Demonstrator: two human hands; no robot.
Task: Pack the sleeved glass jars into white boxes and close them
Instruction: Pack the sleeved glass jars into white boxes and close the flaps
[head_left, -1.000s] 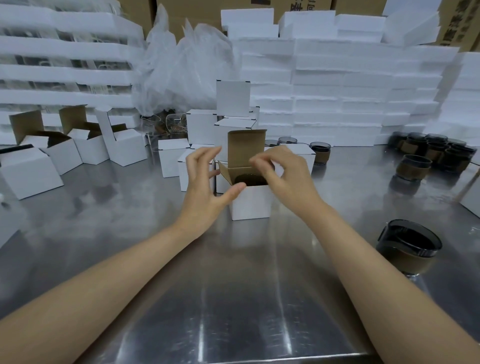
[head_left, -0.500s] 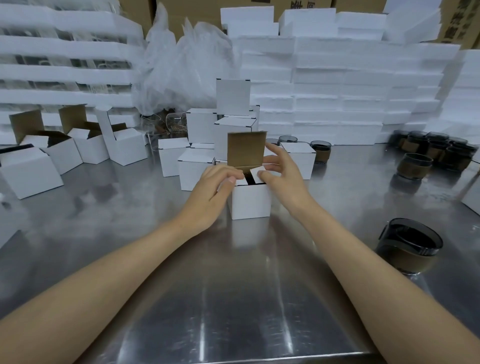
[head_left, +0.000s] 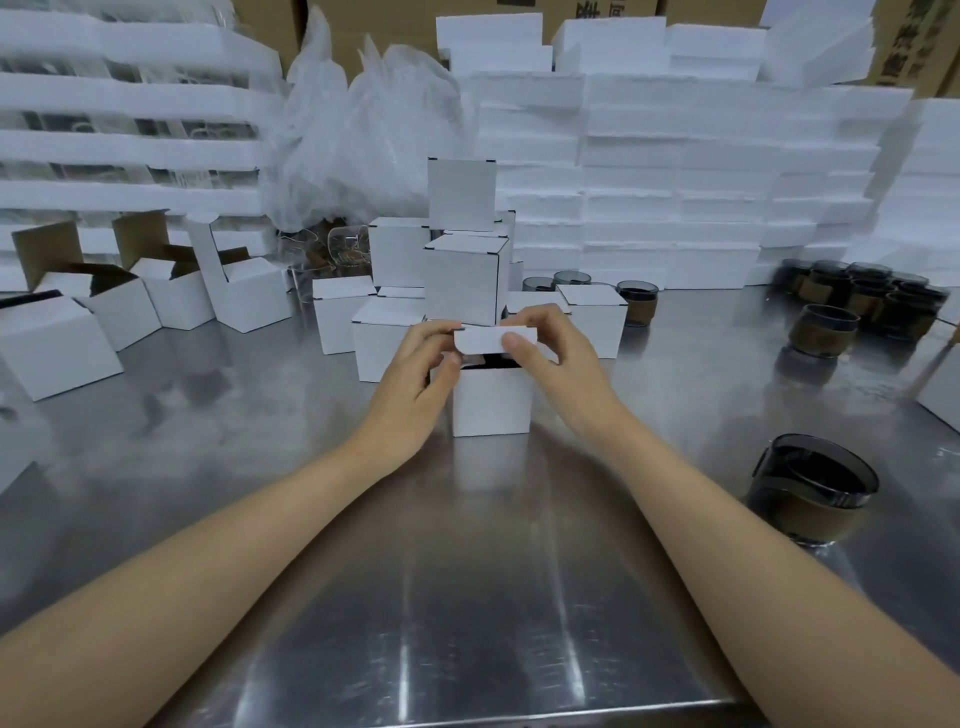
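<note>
- At the middle of the steel table (head_left: 467, 597), a white box (head_left: 491, 400) was being closed, its lid flap (head_left: 480, 340) folded forward and held just above the open top.
- A dark gap was seen between the flap and the front wall; a sleeved jar is judged to be inside, though little of it could be made out.
- To finish the step well, the tuck edge should be bent down cleanly and guided inside the front wall, with both corners pressed evenly so that the lid is not skewed.
- The left hand (head_left: 415, 384) was held against the left side of the box, its fingers (head_left: 434, 332) curled over the flap's left end and its thumb laid at the top corner of the box.
- The right hand (head_left: 558, 358) was raised at the right side of the box, the flap pinched between thumb and fingers.
- Both forearms were stretched forward from the near edge, converging on the box.
- Behind the box, closed boxes (head_left: 462, 278) were stacked; to the right of it, another sleeved jar (head_left: 810, 493) was left waiting.
</note>
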